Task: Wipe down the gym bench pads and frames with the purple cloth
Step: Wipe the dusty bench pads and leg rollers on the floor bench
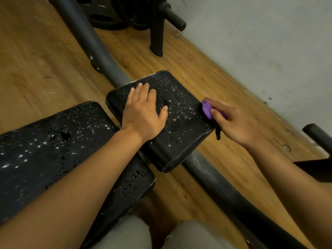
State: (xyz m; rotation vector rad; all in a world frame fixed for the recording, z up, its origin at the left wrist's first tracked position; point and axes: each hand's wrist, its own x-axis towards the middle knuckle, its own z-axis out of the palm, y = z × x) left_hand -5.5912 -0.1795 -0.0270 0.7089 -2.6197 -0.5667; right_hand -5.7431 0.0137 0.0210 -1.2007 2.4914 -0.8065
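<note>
Purple cloth (206, 109), bunched small, sits pinched between the thumb and fingers of the right hand (233, 123) at the right-hand edge of the smaller seat pad (179, 123), touching its side. Only a crumpled fold of it shows; the rest is hidden under the fingers. A short black piece hangs just below the hand at the pad's corner, possibly a strap or clip; the view is too dim to tell. The left hand (143, 114) lies flat on top of the same pad, fingers spread and gripping nothing. The black pad glistens with scattered droplets, its stitched edge pale along the near side. Just beside it, across a narrow gap, the longer bench pad (53, 150) is also speckled wet, and the left forearm crosses its corner. A grey frame tube (100, 49) runs diagonally beneath both pads. Wooden floor (206, 72) lies open between the pad's right edge and the grey wall (269, 42). Weight plates (115, 13) stand well apart, behind the frame.
</note>
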